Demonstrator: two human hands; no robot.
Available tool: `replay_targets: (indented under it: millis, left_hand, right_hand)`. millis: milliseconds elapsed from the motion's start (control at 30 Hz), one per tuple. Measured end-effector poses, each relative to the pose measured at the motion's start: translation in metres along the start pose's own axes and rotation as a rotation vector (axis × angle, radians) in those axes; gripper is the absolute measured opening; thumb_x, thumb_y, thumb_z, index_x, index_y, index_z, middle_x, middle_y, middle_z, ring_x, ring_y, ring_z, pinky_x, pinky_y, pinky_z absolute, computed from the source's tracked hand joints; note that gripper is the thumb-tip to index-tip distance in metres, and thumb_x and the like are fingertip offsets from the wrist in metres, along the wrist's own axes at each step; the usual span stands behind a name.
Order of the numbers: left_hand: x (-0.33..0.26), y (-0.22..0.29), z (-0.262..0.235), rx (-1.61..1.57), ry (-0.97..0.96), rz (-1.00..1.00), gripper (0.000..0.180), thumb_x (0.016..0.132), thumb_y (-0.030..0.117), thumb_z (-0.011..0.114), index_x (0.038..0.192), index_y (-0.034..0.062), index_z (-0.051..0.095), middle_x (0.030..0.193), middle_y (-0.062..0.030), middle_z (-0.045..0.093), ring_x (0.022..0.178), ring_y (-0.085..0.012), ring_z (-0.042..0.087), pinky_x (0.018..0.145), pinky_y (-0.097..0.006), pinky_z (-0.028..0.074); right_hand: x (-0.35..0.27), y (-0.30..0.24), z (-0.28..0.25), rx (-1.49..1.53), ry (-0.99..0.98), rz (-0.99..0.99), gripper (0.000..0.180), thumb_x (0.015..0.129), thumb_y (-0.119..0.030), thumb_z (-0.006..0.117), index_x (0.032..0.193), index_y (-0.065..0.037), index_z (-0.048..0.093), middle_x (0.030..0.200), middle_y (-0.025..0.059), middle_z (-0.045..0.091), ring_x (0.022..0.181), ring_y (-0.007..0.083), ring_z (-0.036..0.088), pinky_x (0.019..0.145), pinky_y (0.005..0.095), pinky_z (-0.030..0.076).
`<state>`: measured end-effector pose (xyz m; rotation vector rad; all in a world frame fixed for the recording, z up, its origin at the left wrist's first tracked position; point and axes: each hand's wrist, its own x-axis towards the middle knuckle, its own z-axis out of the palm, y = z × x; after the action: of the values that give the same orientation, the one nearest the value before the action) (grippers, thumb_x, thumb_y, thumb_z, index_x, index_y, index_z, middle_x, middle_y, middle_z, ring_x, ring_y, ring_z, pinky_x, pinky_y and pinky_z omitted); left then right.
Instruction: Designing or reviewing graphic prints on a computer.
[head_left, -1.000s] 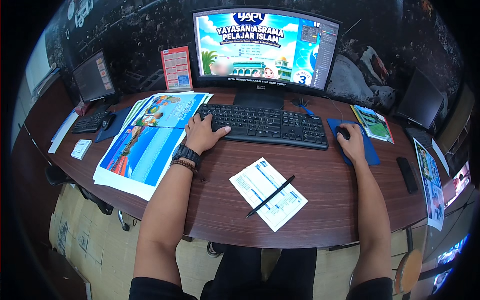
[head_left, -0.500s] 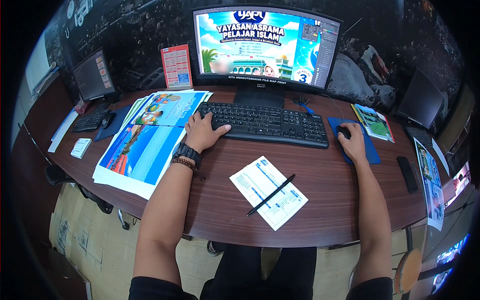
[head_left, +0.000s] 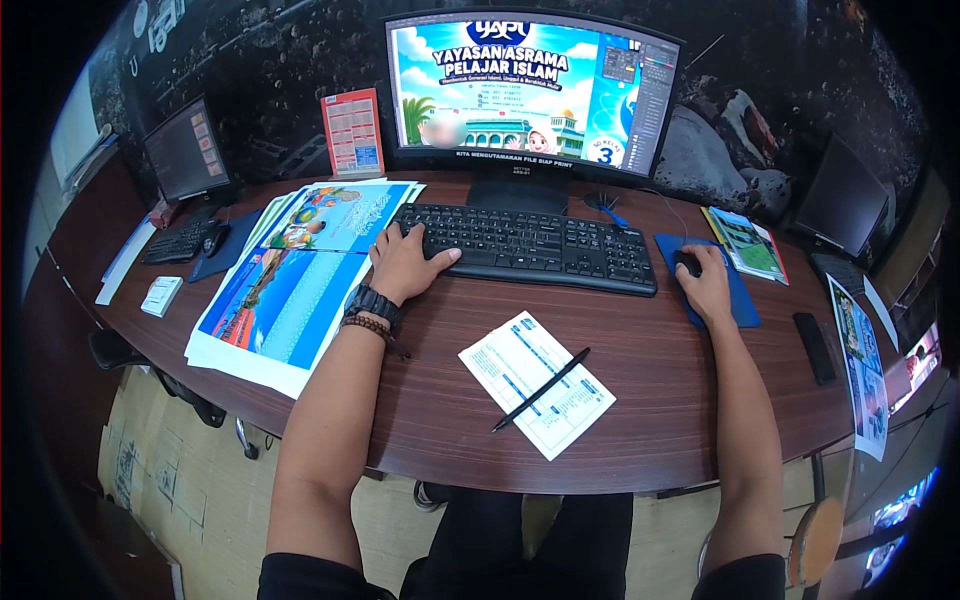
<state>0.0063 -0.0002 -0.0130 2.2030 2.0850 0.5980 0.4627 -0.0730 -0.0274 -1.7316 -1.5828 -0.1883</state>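
Note:
My left hand (head_left: 408,264) rests on the left end of a black keyboard (head_left: 540,247), fingers spread over the keys and thumb stretched to the right. A dark watch and a beaded bracelet sit on that wrist. My right hand (head_left: 706,285) is curled over a black computer mouse (head_left: 689,264) on a blue mouse pad (head_left: 742,309). Behind the keyboard stands a curved monitor (head_left: 500,100) with a colourful poster layout on its screen. Between my forearms lies a printed paper form (head_left: 500,362), with a black pen (head_left: 541,391) slanting across it.
Left of the keyboard lies a stack of colour prints (head_left: 280,310), with a desk calendar (head_left: 353,134) behind. Side monitors (head_left: 187,150) (head_left: 838,195) flank the desk. A black phone-like object (head_left: 814,348) and a print overhanging the edge (head_left: 860,365) lie at right.

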Motion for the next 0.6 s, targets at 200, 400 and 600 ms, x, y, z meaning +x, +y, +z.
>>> replay_targets:
  millis: [200, 400, 600]
  left_hand:
    - [0.0002, -0.0018, 0.0001, 0.0, 0.014, 0.021, 0.088, 0.082, 0.068, 0.064, 0.141, 0.004, 0.052, 0.147, -0.0315, 0.037, 0.139, -0.0449, 0.031, 0.114, -0.053, 0.026]
    - [0.001, -0.0019, 0.0019, -0.022, 0.001, 0.022, 0.085, 0.083, 0.064, 0.065, 0.141, 0.0031, 0.05, 0.145, -0.0291, 0.038, 0.139, -0.0449, 0.029, 0.114, -0.058, 0.021]
    - [0.0013, -0.0032, 0.002, -0.024, 0.008, 0.034, 0.085, 0.084, 0.064, 0.065, 0.142, 0.0028, 0.049, 0.146, -0.0302, 0.037, 0.139, -0.0455, 0.028, 0.114, -0.057, 0.021]
  right_hand:
    - [0.0002, 0.0032, 0.0008, 0.015, 0.033, -0.04, 0.035, 0.081, -0.021, 0.066, 0.113, -0.006, 0.066, 0.115, 0.0155, 0.058, 0.109, 0.036, 0.059, 0.095, 0.0419, 0.047]
    - [-0.0004, 0.0009, 0.0005, 0.028, -0.008, 0.002, 0.035, 0.081, -0.023, 0.066, 0.113, -0.009, 0.067, 0.117, 0.0153, 0.058, 0.11, 0.0362, 0.059, 0.095, 0.0422, 0.048]
    - [0.0008, 0.0061, 0.0026, -0.011, 0.024, 0.061, 0.036, 0.081, -0.023, 0.065, 0.113, -0.007, 0.067, 0.121, 0.0163, 0.056, 0.111, 0.0365, 0.058, 0.096, 0.0436, 0.047]
